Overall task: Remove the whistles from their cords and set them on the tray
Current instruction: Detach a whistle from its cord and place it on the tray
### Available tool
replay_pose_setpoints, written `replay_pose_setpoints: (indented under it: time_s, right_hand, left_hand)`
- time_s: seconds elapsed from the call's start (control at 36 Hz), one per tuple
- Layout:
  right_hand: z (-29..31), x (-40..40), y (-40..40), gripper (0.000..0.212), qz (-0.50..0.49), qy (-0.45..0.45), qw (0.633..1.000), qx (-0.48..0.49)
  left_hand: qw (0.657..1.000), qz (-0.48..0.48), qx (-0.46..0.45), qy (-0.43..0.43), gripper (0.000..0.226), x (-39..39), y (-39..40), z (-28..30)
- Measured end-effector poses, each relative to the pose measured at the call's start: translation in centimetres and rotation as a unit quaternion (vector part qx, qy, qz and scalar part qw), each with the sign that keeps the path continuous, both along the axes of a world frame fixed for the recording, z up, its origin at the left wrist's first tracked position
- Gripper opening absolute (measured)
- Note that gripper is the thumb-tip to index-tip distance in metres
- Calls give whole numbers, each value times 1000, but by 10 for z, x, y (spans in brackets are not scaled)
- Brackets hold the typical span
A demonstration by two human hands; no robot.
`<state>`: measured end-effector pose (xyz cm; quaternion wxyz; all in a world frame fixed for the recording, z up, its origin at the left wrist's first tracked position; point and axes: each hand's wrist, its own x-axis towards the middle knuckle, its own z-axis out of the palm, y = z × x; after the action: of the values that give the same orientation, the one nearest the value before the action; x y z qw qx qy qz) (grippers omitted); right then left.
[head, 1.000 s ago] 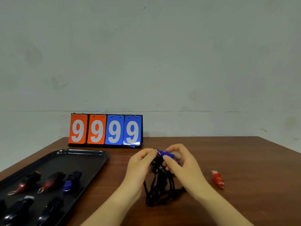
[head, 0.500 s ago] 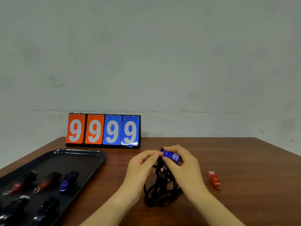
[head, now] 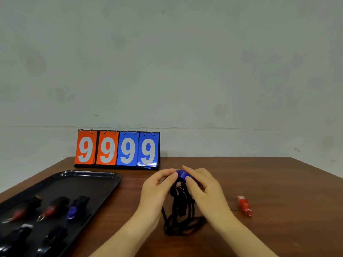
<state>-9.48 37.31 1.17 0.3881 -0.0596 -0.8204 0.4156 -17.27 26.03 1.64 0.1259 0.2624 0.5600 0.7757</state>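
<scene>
Pinching blue whistle (head: pixel 182 174) between both hands; cord (head: pixel 181 210) dangling below

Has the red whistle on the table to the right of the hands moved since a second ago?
No. The red whistle lies on the same patch of table, equally far from the right edge; its slight shift in frame matches the scoreboard's, so the camera moved.

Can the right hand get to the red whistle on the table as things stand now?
Probably not at once: the right hand pinches the blue whistle together with the left hand. Once freed, nothing lies between it and the red whistle.
</scene>
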Motion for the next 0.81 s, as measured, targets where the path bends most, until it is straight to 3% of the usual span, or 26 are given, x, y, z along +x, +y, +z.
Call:
replay_pose_setpoints:
  time_s: [0.25, 0.47, 0.81]
  right_hand:
    - [-1, -3, 1, 17, 0, 9, 995, -101]
    - [-4, -2, -2, 22, 5, -9, 1000, -24]
    - [-2, -1, 0, 33, -13, -22, 999, 20]
  left_hand:
    - [999, -16, -16, -38, 17, -7, 0, -2]
    - [999, 30, -8, 30, 22, -6, -4, 2]
    - [999, 27, -27, 39, 23, -6, -2, -3]
